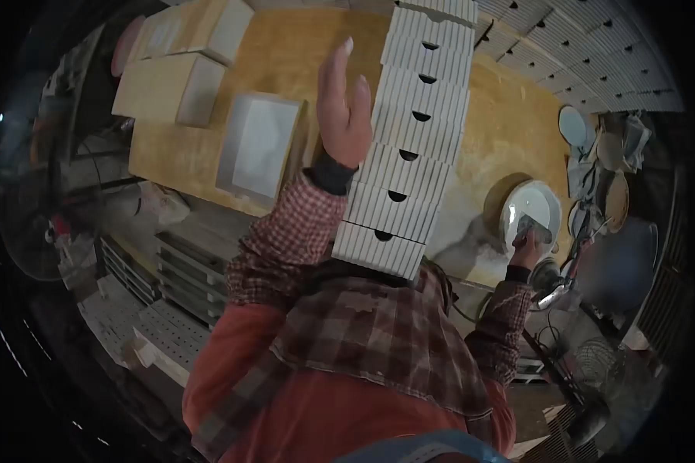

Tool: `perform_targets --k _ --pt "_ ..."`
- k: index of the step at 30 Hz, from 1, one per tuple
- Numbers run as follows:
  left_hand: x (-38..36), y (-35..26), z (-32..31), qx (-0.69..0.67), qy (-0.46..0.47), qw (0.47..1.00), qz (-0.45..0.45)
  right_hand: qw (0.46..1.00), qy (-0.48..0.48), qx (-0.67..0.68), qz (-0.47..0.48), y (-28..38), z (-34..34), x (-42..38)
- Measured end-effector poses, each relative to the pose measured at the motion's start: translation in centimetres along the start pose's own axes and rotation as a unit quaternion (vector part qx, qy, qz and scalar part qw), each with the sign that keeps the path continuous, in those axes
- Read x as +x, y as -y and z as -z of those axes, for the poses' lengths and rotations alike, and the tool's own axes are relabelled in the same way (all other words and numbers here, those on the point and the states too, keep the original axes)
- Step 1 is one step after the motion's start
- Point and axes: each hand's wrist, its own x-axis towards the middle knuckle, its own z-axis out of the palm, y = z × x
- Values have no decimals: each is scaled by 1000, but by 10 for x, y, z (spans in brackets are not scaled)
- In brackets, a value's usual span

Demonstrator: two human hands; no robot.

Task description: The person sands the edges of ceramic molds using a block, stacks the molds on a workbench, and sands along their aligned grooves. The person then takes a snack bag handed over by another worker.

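Observation:
My left hand (343, 116) is open, with its fingers stretched toward the far side of the table, right alongside a row of white ribbed drawer boxes (415, 135). Each visible box front has a dark half-round notch, and the row runs from my waist to the table's far side. At the right, my right hand (527, 248) is closed around a grey sponge-like piece (534, 229); its exact kind I cannot tell. That hand reaches into a round white bowl (539, 193), and the grey piece overlaps the bowl's inside.
An open shallow box (261, 147) with a white inside lies left on the wooden table (510, 100). Behind it sit pale boxes (158, 86). More ribbed boxes (575, 54) fill the far right. Lids and cloths hang near a dark blue container (619, 262). Stacked trays (189, 270) stand lower left.

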Motion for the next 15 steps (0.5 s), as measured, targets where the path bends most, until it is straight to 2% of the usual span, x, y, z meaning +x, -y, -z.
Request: perform_targets --k 1,2,3,4,6,7,9,10,11,12,13,14,15 --pt "-28 0 8 3 -1 1000 22 999 -10 49 4 9 -9 -6" --pt "-63 14 15 5 0 999 45 990 -48 128 -43 49 -31 -23" --pt "-90 18 17 -49 6 993 107 985 1 170 -25 41 -26 -18" --pt "-109 31 27 -140 12 963 232 987 -27 152 -41 57 -32 -31" --pt "-120 57 43 -206 -49 923 321 990 8 135 -27 50 -25 -31" --pt "-126 79 48 -286 -72 891 346 988 2 152 -33 54 -26 -32" --pt "-127 93 54 -222 -17 871 437 986 -54 157 -22 68 -37 -42" --pt "-142 120 53 -322 -7 851 415 986 -15 143 -88 40 -16 -29" --pt "-146 124 50 -265 21 881 392 986 -8 145 -79 45 -14 -35" --pt "-151 127 46 -139 64 931 330 987 6 145 -62 49 -16 -40" --pt "-172 161 37 118 153 971 141 988 26 142 -45 55 -15 -44" --pt "-174 163 33 84 150 964 204 988 2 153 -34 46 -18 -42" --pt "-175 157 32 132 172 954 209 986 -19 164 -24 34 -17 -40"
